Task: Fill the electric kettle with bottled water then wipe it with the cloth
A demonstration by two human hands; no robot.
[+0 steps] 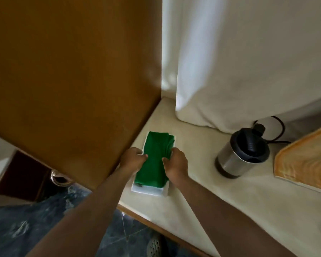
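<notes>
A: From the head view, where was the cloth (153,160)?

B: Folded on a white tray (148,191) near the desk's (202,210) left edge, beside a brown panel (72,80).

A: And the hands?

B: The left hand (132,160) and right hand (176,164) both pressed on it, fingers pinching the green fabric from either side.

A: The kettle (241,153)?

B: Upright toward the desk's back right, lid closed, well apart from the cloth, its cord (278,130) behind it and an orange towel (304,160) just beside it.

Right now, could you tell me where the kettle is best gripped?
Judging by its pose, take the kettle by its black handle, running over the lid, from above on the near side; the cord trails behind, and the steel body looks smooth.
</notes>
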